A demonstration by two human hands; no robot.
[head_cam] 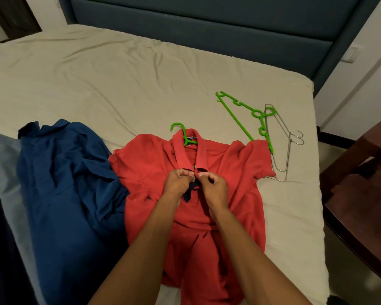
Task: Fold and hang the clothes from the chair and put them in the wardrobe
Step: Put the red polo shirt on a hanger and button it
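Both hands pinch the placket just under the collar of the red polo shirt [191, 194], left hand [177, 181] and right hand [213, 186] apparently buttoning it so it stays on the green hanger [183, 134] inside it, flat on the bed [119, 73]

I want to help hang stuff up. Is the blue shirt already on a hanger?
No, the blue shirt lies crumpled on the bed with no hanger showing in it; only the red shirt has a green hanger in its collar.
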